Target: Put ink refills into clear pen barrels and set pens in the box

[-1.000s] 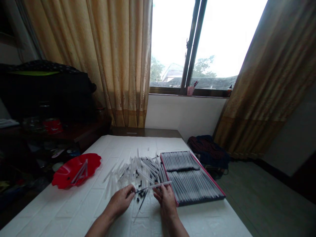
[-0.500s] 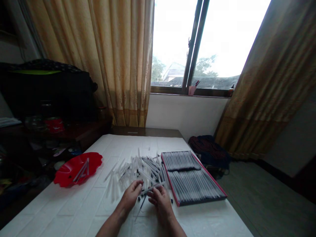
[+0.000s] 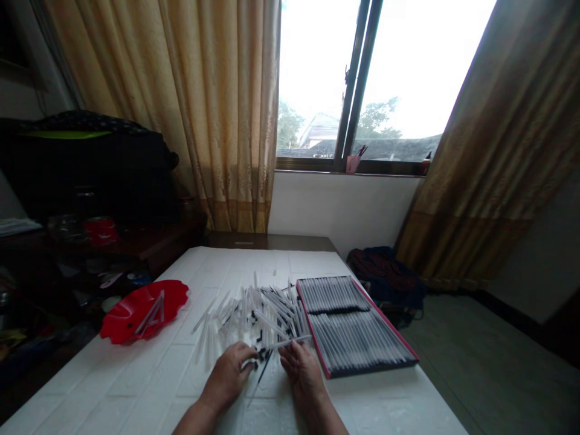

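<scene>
My right hand [image 3: 301, 368] pinches a translucent pen barrel [image 3: 290, 342], which lies nearly level across the fingertips and points left. My left hand [image 3: 231, 371] is lower on the white table, its fingers curled beside several small black caps [image 3: 260, 353]; whatever lies between the fingertips is too small to make out. Just beyond both hands spreads a loose heap of clear pen barrels [image 3: 247, 311], with dark-cored pens [image 3: 278, 304] mixed in. A thin dark refill [image 3: 260, 380] lies between my hands.
To the right stands a red-edged box [image 3: 322, 362] with two rows of pens side by side. A red scalloped plate [image 3: 115, 323] at the left bears a few clear barrels. The white tabletop [image 3: 136, 386] ends near the right, above the floor. A dark cabinet [image 3: 167, 241] stands at the left.
My left hand has come away from the barrel and down left to the black caps. My right hand keeps the barrel and has shifted slightly right.
</scene>
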### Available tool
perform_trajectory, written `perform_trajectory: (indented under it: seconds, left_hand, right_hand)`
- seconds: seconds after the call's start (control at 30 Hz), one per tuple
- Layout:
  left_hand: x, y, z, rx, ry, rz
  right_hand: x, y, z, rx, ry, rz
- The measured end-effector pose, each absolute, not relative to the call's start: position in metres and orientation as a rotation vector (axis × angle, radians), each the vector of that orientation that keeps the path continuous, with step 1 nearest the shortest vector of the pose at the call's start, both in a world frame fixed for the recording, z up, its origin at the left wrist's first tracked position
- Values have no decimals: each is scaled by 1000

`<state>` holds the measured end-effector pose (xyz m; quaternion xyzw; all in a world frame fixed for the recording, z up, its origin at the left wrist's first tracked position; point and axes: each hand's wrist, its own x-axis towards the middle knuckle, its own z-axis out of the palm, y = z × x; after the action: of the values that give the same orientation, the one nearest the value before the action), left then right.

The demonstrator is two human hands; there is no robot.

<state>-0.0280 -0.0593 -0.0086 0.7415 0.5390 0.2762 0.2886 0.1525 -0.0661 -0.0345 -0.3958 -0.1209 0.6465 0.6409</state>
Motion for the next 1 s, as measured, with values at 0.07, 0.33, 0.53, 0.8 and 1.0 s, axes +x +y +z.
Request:
perform_trajectory:
  seconds: [0.07, 0.33, 0.53, 0.8, 1.0]
  left_hand:
    - [-25, -64, -9, 2207, 1461, 553]
    - [-16, -63, -10, 2115, 1484, 704]
    - [1, -59, -18, 1386, 1364, 1030]
    - [5, -61, -21, 1202, 1291, 1055]
    - [7, -61, -25, 1142, 1293, 1049]
  right_hand:
    - [152, -67, -35, -894, -271, 1476]
    - [153, -72, -32, -854, -275, 1484]
    - [152, -72, -32, -842, -279, 1499]
    - [151, -72, -32, -834, -271, 1499]
    - [149, -71, -34, -828, -288, 1498]
